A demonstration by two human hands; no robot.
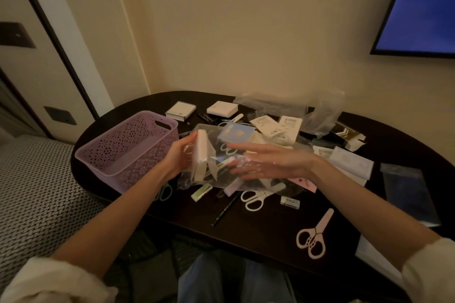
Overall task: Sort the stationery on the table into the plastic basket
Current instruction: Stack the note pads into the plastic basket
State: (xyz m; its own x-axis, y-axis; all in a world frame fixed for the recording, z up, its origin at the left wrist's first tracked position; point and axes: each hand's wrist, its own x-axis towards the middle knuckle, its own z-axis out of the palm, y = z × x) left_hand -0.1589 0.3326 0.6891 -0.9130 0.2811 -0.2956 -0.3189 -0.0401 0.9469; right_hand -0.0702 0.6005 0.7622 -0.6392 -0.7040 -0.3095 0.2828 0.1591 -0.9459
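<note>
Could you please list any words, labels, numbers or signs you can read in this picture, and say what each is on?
None can be read.
White packets behind the clear bag: barcode-like print, too blurred.
Small white eraser-like box near the white scissors: coloured label, too small.
Blue card in the clear bag: faint emblem, illegible.
Two white boxes at the back: marks too small.

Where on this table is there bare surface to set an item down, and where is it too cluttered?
Bare dark table shows along the near edge, between the black pen and the pink scissors. A smaller patch lies behind the purple basket, left of the white boxes. The middle and right are crowded with plastic bags, packets and white scissors.
</note>
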